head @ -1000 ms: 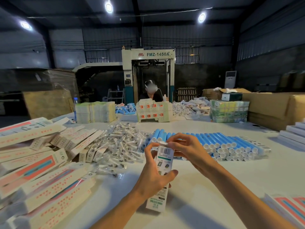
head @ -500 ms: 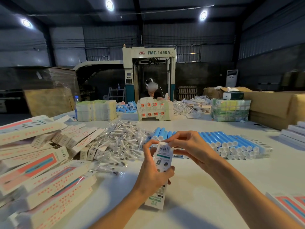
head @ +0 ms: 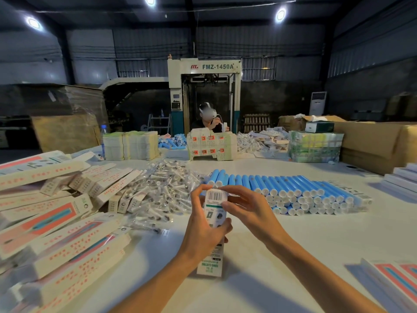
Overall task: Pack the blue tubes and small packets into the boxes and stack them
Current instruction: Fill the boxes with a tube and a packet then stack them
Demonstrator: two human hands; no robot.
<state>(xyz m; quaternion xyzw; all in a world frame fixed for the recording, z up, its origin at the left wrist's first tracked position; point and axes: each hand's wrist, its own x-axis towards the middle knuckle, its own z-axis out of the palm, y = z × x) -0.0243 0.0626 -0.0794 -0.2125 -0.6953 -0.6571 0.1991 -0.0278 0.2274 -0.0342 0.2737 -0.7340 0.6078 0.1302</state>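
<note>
A tall white box with a barcode flap stands upright on the white table. My left hand grips its middle. My right hand has its fingers on the top flap, thumb against the box front. Behind them lies a stacked row of blue tubes with white caps. A heap of small clear packets sits to the left of the tubes. Packed boxes with red and blue print lie piled at the left.
Flat box blanks lie at the lower right, white stacks at the right edge. Across the table a person works behind more boxes, paper stacks and wrapped bundles. Cardboard cartons stand at the far right.
My right hand has shifted from above the box opening down onto the top flap, which now lies folded over the box end. My left hand keeps its hold.
</note>
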